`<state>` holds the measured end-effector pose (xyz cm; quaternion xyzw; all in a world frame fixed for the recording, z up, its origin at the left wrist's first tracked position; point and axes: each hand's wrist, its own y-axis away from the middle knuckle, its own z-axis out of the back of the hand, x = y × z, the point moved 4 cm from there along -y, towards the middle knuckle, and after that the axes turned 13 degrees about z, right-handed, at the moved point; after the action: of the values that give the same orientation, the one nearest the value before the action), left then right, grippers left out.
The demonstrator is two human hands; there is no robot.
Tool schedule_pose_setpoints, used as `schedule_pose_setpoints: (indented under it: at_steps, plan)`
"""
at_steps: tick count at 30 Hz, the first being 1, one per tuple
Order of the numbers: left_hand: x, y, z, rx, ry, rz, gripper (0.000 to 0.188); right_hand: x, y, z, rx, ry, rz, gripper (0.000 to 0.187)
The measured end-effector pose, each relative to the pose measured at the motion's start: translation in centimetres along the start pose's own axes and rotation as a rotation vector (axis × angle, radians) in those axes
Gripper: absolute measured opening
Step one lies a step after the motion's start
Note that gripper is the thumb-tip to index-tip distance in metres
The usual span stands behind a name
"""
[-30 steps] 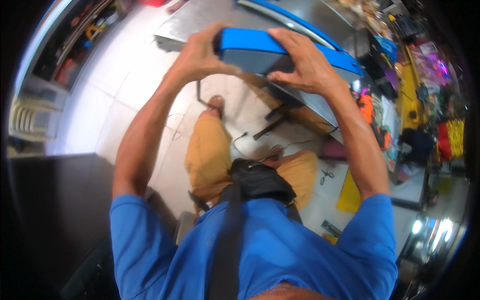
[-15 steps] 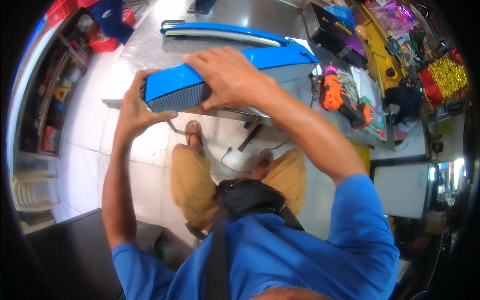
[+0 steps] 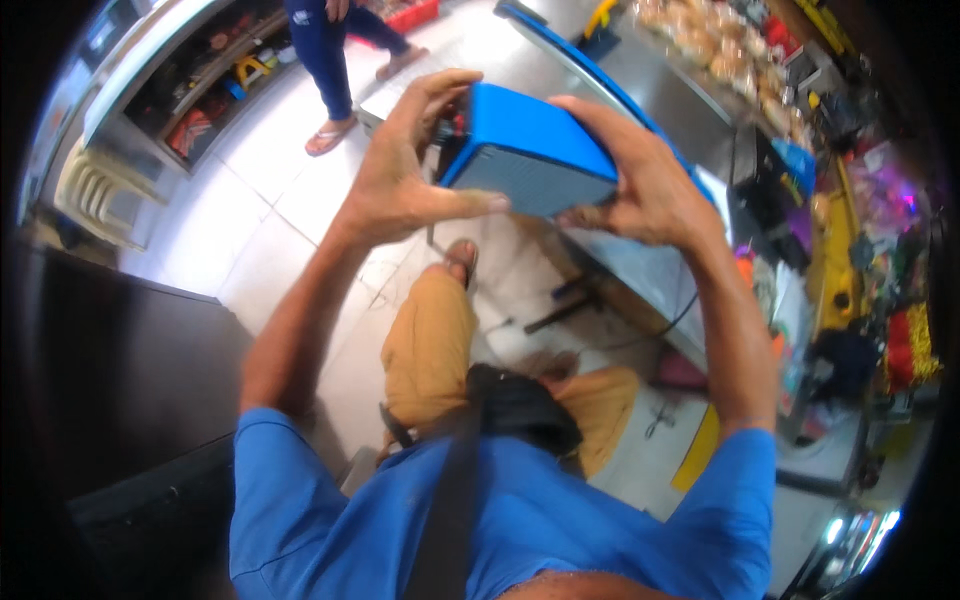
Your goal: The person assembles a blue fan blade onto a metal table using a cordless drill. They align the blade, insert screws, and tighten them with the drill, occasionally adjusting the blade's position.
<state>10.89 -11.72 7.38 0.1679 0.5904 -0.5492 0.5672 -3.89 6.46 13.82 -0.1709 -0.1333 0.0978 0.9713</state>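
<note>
A blue box-shaped device (image 3: 528, 150) with a grey grille face is held up in the air in front of me. My left hand (image 3: 405, 175) grips its left end, thumb stretched along the lower edge. My right hand (image 3: 640, 180) clasps its right end from above and below. Under the device lie my legs in tan trousers (image 3: 432, 345) and a sandalled foot on the tiled floor.
A metal counter (image 3: 640, 270) with a blue-edged panel (image 3: 590, 70) runs on the right, cluttered with goods further back. Another person's legs in blue trousers and sandals (image 3: 335, 60) stand on the floor ahead. Plastic chairs (image 3: 95, 195) and a shelf unit sit at left.
The device has turned in my hands; both hands now hold its ends. The view has swung, bringing another person's legs into sight.
</note>
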Motion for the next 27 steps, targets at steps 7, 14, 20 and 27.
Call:
schedule_pose_setpoints:
  at_steps: [7,14,20,27]
  plan:
    - [-9.0,-5.3,-3.5,-0.047,0.565,-0.256,0.116,0.9,0.8,4.6,-0.503,-0.307,0.005,0.109]
    - [-15.9,-7.9,-8.7,0.16,0.471,-0.455,0.111,2.2,5.6,6.9,-0.706,-0.371,-0.165,0.119]
    - [-17.8,-7.0,-11.8,0.204,0.327,-0.442,0.113,9.1,10.4,13.7,-0.756,-0.529,0.129,0.101]
    - [-19.3,-7.3,-14.8,0.314,0.179,-0.537,0.11,16.1,10.8,14.2,-0.516,0.641,-0.13,0.077]
